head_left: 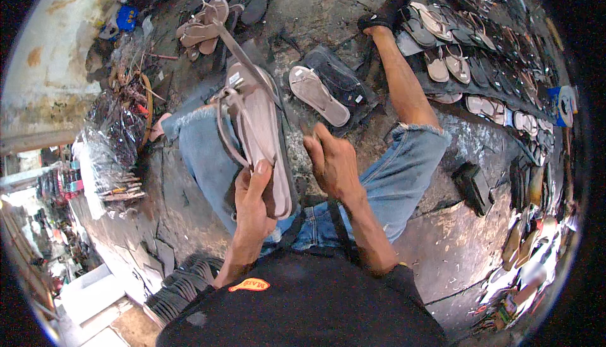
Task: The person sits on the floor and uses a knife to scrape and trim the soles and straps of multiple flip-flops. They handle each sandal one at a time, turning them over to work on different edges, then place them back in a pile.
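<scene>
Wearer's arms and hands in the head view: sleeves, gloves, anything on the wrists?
Both forearms are bare, with no sleeves reaching them. The left hand and right hand wear no gloves, and no rings or watch show. A thin yellow band shows near the right elbow.

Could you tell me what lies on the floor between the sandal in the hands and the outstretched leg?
In the head view, a loose beige sandal lies beside a dark sole piece.

Clear plastic packs (117,135) of sandals lay left of the person's knee; a small white label (235,78) marked the held sandal (262,135).
</scene>
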A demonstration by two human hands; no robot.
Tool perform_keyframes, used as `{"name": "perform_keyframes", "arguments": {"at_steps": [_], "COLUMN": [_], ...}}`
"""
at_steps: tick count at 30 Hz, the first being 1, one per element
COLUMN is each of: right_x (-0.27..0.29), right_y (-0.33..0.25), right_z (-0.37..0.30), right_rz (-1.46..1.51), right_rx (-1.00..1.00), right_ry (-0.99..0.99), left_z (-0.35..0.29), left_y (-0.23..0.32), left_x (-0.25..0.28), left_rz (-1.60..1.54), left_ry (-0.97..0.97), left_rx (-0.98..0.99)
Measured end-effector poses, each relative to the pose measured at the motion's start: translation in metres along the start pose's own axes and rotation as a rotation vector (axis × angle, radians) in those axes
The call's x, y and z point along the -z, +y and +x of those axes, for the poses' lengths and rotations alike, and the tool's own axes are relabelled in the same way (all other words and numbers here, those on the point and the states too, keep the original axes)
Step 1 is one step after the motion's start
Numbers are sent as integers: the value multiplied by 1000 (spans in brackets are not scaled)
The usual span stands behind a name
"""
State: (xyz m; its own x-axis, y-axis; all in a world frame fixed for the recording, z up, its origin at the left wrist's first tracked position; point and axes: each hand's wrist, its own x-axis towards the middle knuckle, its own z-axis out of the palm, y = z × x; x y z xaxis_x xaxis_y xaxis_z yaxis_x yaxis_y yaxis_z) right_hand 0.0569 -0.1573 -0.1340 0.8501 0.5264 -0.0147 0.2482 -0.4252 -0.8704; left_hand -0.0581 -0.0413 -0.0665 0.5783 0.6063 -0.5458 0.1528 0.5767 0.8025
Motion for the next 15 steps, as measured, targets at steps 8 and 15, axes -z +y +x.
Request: {"name": "perform_keyframes", "arguments": {"at_steps": [8,15], "right_x": [21,33], "right_y": [29,-26], "right_z": [108,20], "right_rz": [539,798], "right_rx": [24,-175], "right_ry": [84,9], "left_z": [-2,14], "left_y": [-7,18], "left_x": [13,-16], "left_rz": [168,-5], "left_ry": [-67,-226], "left_rx": [4,-84]}}
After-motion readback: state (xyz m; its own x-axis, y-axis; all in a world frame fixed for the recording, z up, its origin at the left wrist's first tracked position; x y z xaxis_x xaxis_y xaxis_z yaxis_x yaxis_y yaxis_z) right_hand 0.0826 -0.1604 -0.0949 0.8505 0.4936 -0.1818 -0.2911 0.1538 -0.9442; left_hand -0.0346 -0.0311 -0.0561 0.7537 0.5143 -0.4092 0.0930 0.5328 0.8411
